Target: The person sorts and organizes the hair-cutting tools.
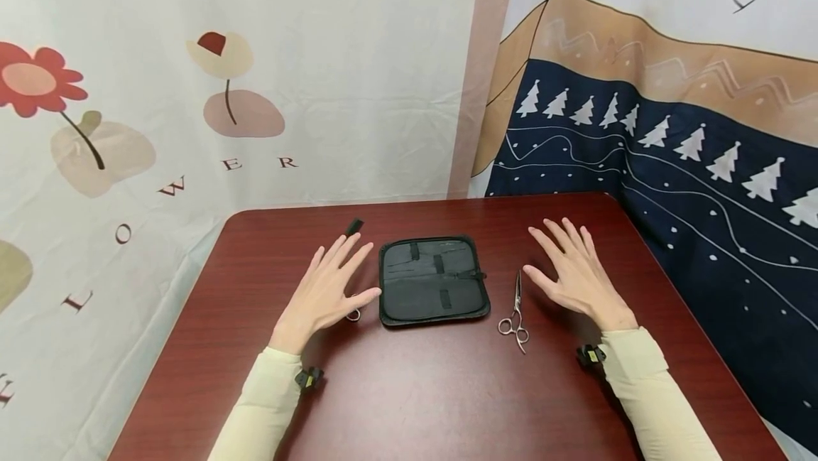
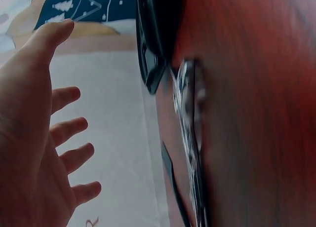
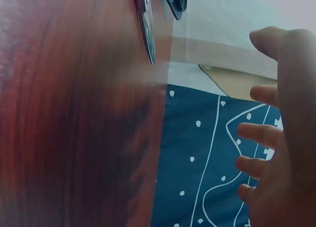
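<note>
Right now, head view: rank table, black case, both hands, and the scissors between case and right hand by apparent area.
1. Table
2. Black case
3. Left hand and right hand: too alike to rank
4. Scissors

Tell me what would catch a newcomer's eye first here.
Probably the black case on the reddish-brown table, between the person's left grip and right grip, both hovering with fingers spread. Next, the silver scissors, lying between the case and the right grip. Then the printed red flower at the far left of the pale backdrop.
</note>
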Available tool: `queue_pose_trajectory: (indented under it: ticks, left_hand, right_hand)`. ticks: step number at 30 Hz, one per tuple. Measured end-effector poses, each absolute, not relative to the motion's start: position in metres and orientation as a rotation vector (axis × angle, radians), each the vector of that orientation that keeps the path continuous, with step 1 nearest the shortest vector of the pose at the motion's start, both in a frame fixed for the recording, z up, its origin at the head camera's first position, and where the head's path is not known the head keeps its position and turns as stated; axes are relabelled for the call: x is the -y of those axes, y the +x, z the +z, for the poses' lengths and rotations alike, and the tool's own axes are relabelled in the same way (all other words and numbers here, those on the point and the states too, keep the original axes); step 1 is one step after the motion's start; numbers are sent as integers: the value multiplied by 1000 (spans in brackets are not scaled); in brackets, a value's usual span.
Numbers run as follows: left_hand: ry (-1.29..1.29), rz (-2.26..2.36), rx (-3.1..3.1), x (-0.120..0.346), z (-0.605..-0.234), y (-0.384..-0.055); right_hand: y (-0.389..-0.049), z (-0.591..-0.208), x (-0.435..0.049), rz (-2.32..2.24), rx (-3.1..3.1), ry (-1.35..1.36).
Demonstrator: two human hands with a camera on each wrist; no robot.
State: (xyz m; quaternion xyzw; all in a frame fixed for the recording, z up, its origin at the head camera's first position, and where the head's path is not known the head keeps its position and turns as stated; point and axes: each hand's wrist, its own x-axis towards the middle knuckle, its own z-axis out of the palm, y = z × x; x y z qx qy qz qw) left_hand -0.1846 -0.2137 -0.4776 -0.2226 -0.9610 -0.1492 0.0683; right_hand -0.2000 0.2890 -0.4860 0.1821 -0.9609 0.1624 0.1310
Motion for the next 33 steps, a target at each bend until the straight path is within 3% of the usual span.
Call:
queue_pose_trajectory:
  ticks: [16, 33]
  left_hand:
    - [-912, -388, 2856, 172, -489, -164]
    - [-976, -383, 2917, 154, -498, -154]
  right_hand:
    - [-178, -495, -278, 457, 2799, 728]
    - [-156, -508, -271, 494, 2860, 833]
